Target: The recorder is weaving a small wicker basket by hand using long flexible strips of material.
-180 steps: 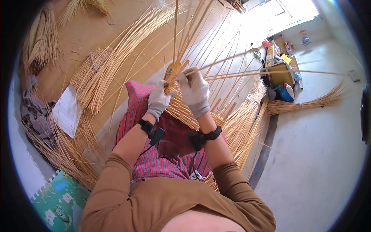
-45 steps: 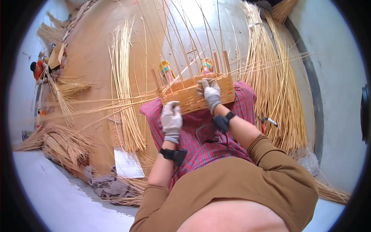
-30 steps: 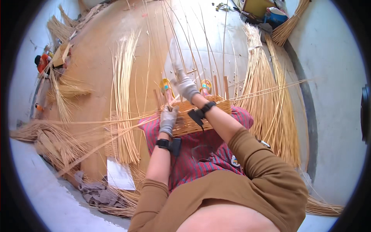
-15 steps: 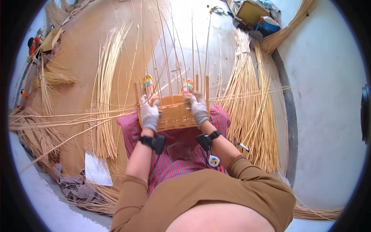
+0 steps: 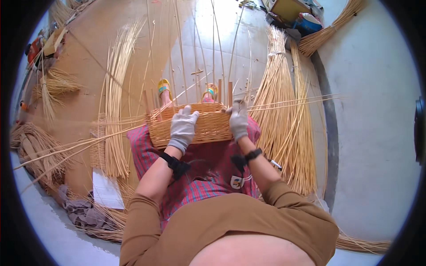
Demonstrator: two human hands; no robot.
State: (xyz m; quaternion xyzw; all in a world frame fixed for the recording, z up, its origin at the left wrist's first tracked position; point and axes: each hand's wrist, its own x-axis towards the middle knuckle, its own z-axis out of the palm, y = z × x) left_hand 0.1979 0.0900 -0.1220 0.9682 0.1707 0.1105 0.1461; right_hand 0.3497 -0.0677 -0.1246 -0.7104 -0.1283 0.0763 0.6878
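Note:
A partly woven rectangular wicker basket (image 5: 204, 127) rests across my lap on a pink-and-blue striped cloth (image 5: 142, 148). Tall thin stakes rise from its walls, and short flat wooden posts (image 5: 230, 94) stand at the ends. My gloved left hand (image 5: 183, 127) is closed over the near wall, left of the middle, its fingertips at the rim. At the right corner, beside a post, my gloved right hand (image 5: 238, 120) curls its fingers around the rim; what lies under those fingers is partly hidden. Long loose wicker strands (image 5: 88, 141) trail leftward from the basket, others rightward.
Thick bundles of wicker (image 5: 284, 124) lie on the floor to the right, with a looser pile (image 5: 117, 106) at left. Near the left pile are a woven panel (image 5: 98, 146), a white sheet (image 5: 106, 191) and grey cloth (image 5: 86, 215). A blue container (image 5: 308, 24) stands far right.
My left hand has moved right from the basket's left end along the near wall. The right hand has shifted slightly right at the corner, and the basket has moved a little left.

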